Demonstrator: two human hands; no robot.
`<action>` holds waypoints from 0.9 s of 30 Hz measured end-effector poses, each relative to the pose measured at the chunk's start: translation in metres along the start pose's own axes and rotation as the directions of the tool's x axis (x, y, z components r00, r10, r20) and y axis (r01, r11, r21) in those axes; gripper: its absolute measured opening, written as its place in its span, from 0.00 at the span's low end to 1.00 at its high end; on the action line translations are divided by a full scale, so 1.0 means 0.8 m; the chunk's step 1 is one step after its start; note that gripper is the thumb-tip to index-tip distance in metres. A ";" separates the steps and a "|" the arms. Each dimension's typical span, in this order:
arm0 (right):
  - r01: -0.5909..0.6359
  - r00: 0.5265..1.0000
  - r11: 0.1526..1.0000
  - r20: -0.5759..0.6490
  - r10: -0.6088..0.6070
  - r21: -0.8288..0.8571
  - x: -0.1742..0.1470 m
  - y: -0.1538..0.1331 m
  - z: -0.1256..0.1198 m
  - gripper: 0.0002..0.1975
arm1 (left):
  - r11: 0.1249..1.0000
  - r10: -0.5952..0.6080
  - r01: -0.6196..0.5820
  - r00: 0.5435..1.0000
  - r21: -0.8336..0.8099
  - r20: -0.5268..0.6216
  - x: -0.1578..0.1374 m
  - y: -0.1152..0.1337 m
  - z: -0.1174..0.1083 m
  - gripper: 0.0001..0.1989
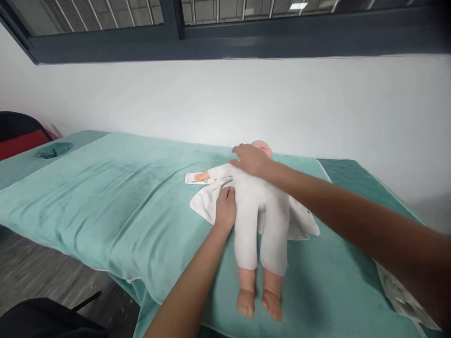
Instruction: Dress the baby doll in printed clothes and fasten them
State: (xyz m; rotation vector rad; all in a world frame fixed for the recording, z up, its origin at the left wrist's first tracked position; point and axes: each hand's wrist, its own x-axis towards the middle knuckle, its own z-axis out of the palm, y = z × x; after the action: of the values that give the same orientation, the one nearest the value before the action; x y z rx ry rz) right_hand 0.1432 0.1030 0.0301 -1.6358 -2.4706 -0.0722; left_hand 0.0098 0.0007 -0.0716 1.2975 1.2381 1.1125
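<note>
Right hand (252, 160) lies flat and open-fingered on the chest of the doll (255, 206), just below its head; left hand (225, 210) rests beside the doll's flank, fingers curled on the edge of the white garment (206, 203), though a firm pinch cannot be confirmed. Doll lies face-up on the teal-covered bed (105, 197). Judged progress: legs are already clothed, feet bare, one arm sleeved, while the garment spreads open on both sides of the torso, so closing appears to remain. Count: one doll, one garment, two hands, one printed sheet (401, 295) beyond the doll's feet-side edge.
</note>
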 end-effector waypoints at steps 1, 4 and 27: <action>0.061 0.997 0.998 0.048 -0.060 -0.014 0.007 -0.019 0.012 0.21 | 0.999 0.019 -0.017 0.999 0.029 -0.050 0.004 -0.002 0.001 0.16; 0.131 0.971 0.990 0.205 -0.119 -0.044 0.029 -0.059 0.045 0.18 | 0.982 0.111 -0.091 0.987 0.165 -0.120 0.012 -0.006 0.002 0.11; 0.250 0.949 0.968 0.208 -0.238 -0.034 -0.010 -0.032 0.018 0.30 | 0.978 0.167 -0.204 0.901 -0.052 -0.399 0.088 -0.026 -0.087 0.04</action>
State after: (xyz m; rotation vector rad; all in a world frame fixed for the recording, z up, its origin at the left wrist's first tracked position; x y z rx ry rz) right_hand 0.1209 0.0875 0.0162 -1.4116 -2.8433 -0.0117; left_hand -0.0575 0.0754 -0.0867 1.1732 1.3511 1.6107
